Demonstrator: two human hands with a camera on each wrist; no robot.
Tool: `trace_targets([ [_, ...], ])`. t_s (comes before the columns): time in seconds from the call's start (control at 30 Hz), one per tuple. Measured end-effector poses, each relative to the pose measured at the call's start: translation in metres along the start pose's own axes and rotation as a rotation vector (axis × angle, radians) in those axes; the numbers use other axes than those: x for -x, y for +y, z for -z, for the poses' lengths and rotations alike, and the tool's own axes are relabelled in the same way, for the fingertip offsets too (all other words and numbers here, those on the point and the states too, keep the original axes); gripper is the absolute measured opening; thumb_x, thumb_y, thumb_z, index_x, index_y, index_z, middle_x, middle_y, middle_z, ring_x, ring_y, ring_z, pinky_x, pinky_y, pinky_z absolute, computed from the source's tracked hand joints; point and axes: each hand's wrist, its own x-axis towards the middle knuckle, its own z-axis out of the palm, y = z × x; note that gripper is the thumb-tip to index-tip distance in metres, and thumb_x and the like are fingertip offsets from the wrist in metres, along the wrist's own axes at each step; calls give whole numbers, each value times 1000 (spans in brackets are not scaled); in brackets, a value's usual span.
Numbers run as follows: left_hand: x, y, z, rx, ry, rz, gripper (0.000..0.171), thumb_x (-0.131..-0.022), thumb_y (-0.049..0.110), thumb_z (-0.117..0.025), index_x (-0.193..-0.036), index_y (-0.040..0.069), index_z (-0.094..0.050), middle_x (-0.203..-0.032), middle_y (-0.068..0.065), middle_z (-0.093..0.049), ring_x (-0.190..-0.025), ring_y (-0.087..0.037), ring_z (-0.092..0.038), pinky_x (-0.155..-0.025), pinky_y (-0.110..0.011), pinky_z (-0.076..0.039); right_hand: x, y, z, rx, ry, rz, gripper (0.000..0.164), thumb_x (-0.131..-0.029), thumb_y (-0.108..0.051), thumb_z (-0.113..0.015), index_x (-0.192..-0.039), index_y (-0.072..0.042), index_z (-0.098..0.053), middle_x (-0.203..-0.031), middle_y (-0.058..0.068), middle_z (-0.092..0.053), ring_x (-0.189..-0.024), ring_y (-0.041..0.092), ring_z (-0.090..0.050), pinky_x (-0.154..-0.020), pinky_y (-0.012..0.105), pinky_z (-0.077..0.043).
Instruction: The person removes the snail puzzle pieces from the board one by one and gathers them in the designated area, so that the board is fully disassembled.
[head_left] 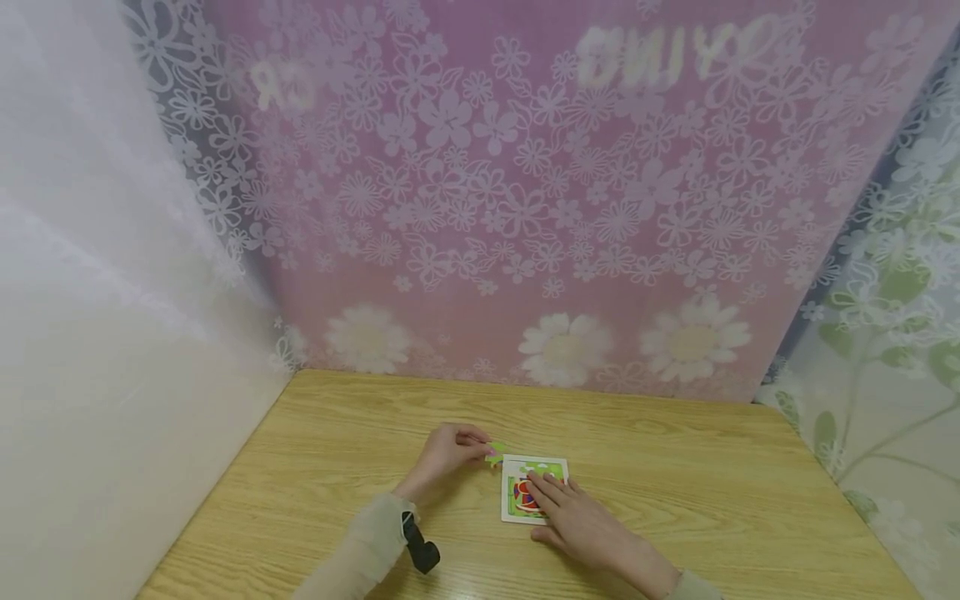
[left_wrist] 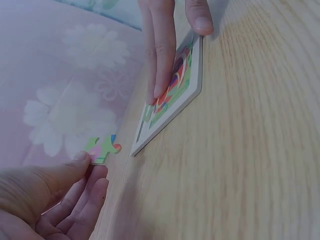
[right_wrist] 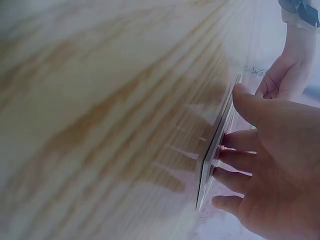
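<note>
A small square jigsaw puzzle (head_left: 515, 518) with a white frame and a green, red and blue picture lies on the wooden table. My left hand (head_left: 450, 452) pinches a green jigsaw piece (left_wrist: 102, 150) between thumb and fingers, just off the puzzle's upper left corner. The piece has a pink patch and a bit of blue and red at one edge. My right hand (head_left: 581, 521) lies over the puzzle's right side, its fingers extended across the picture and hiding part of it. In the right wrist view the puzzle appears edge-on beneath those fingers (right_wrist: 235, 159).
The wooden table (head_left: 712, 467) runs back to a pink flowered curtain (head_left: 480, 208). A pale wall (head_left: 112, 333) stands on the left, a flowered curtain (head_left: 892, 333) on the right. A black strap (head_left: 418, 546) hangs at the left wrist.
</note>
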Motion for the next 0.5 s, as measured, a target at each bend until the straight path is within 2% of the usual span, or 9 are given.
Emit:
trace_targets([
  [0.17,2,-4,12,-5,9,7,21,-93,13,-75,-107,-2,-75,-90,-9,-76,-83,-27,-74,-72,-34,-62,-1,1,-1,7,18,13,64,-105,-41,-53,-147,7,-47,-154,21,-45,-138,42,-47,-109,59,-40],
  [0.33,4,-7,24,6,23,19,21,-94,14,-74,-108,-2,-75,-92,-12,-76,-83,-27,-74,-73,-35,-62,-2,2,-2,-4,-1,5,65,-105,-43,-52,-147,6,-47,-154,22,-44,-138,42,-46,-110,59,-39],
  [0.5,7,-11,34,-16,43,27,20,-93,17,-75,-106,2,-76,-91,-9,-76,-83,-24,-74,-72,-33,-62,-2,1,-2,5,6,17,65,-105,-43,-51,-147,7,-47,-154,22,-44,-138,42,-46,-109,59,-40],
])
